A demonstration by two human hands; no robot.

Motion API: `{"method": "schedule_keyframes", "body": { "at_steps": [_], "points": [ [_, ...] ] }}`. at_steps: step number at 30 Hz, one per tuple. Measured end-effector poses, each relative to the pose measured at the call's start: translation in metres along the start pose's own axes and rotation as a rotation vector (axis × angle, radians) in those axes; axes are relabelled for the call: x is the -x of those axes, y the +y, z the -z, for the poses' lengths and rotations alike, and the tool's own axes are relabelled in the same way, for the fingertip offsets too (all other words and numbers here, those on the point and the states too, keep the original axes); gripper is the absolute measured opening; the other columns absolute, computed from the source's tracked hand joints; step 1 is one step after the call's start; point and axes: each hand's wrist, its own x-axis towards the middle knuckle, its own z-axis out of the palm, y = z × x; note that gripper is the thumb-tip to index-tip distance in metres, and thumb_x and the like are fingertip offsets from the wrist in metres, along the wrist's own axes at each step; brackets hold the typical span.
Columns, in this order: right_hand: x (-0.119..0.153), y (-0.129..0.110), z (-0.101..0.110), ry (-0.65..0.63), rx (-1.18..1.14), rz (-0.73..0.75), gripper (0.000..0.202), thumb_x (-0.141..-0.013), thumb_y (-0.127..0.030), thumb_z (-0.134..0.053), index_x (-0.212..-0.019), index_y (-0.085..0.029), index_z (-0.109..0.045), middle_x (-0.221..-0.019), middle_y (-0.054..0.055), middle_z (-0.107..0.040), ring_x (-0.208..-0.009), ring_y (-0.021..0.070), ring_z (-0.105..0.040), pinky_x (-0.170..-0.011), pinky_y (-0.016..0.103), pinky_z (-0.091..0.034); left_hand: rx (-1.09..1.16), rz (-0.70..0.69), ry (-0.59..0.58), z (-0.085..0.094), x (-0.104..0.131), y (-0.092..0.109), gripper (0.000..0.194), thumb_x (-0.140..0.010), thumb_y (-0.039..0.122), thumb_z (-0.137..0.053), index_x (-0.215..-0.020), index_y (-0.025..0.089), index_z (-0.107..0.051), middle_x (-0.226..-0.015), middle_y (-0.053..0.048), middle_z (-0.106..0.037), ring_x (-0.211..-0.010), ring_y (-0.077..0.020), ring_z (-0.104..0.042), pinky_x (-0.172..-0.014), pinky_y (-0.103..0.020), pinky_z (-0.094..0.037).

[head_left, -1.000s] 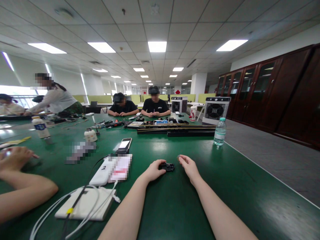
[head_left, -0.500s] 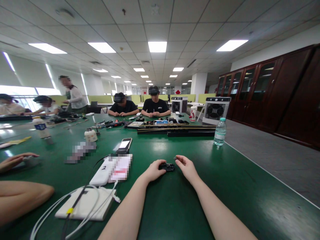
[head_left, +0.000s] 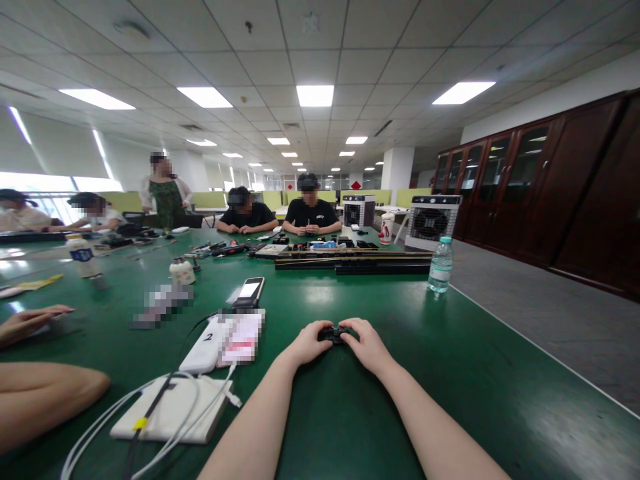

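Observation:
A small black plastic device (head_left: pixel 335 335) lies low over the green table (head_left: pixel 320 413), with some uneven detail on its top; its exact kind is too small to make out. My left hand (head_left: pixel 311 342) grips its left end between thumb and curled fingers. At the opposite end, my right hand (head_left: pixel 367 343) has its fingers and thumb closed on the device's right side. Both hands cover the ends, so only the middle shows. Whether a tiny piece is still between my right fingertips is hidden.
Left of my arms lie a white power bank (head_left: pixel 206 343), a phone (head_left: pixel 249 292) and a white box (head_left: pixel 173 410) with cables across it. A water bottle (head_left: pixel 440 265) stands to the right. Black rails (head_left: pixel 355 265) lie farther back. Another person's hand (head_left: pixel 30 323) rests at far left.
My right hand has moved left, from beside the black device onto its right end; it was pinching a tiny piece before. My left hand stays put. The standing person has turned and shifted right.

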Motion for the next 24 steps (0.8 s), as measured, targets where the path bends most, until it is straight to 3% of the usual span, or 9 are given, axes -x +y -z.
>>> {"method": "schedule_keyframes", "body": {
  "at_steps": [6, 11, 20, 24],
  "points": [
    [0.0025, 0.0006, -0.0016, -0.104, 0.151, 0.017, 0.022, -0.082, -0.021, -0.056, -0.099, -0.025, -0.069, -0.107, 0.005, -0.067, -0.102, 0.0231, -0.057, -0.093, 0.04, -0.044, -0.014, 0.005, 0.009, -0.0009, 0.0002, 0.0001, 0.048, -0.072, 0.018, -0.066, -0.119, 0.018, -0.06, -0.121, -0.01, -0.063, -0.114, -0.0251, -0.057, -0.104, -0.039, -0.042],
    [0.0048, 0.0032, -0.0071, -0.115, 0.259, 0.026, 0.022, -0.081, -0.018, -0.058, -0.099, -0.026, -0.069, -0.112, 0.007, -0.064, -0.103, 0.0241, -0.057, -0.092, 0.04, -0.044, -0.033, 0.015, 0.024, -0.0023, -0.0004, 0.001, 0.047, -0.072, 0.02, -0.065, -0.118, 0.017, -0.061, -0.121, -0.01, -0.064, -0.113, -0.0256, -0.058, -0.103, -0.039, -0.043],
    [0.0062, 0.0044, -0.0083, -0.096, 0.261, 0.011, 0.023, -0.08, -0.019, -0.059, -0.099, -0.027, -0.07, -0.113, 0.007, -0.064, -0.104, 0.0246, -0.057, -0.093, 0.041, -0.044, -0.04, 0.011, 0.031, -0.0032, -0.0011, -0.0002, 0.046, -0.071, 0.021, -0.067, -0.117, 0.019, -0.061, -0.118, -0.009, -0.065, -0.111, -0.025, -0.059, -0.102, -0.038, -0.044],
    [0.0065, 0.0059, -0.0072, -0.092, 0.184, -0.014, 0.032, -0.078, -0.018, -0.058, -0.108, -0.025, -0.067, -0.114, 0.007, -0.065, -0.106, 0.0243, -0.057, -0.094, 0.04, -0.044, -0.055, 0.006, 0.039, -0.0033, -0.0007, -0.0001, 0.046, -0.072, 0.019, -0.065, -0.117, 0.018, -0.06, -0.12, -0.01, -0.063, -0.112, -0.0246, -0.058, -0.102, -0.037, -0.044]
  ]
}}
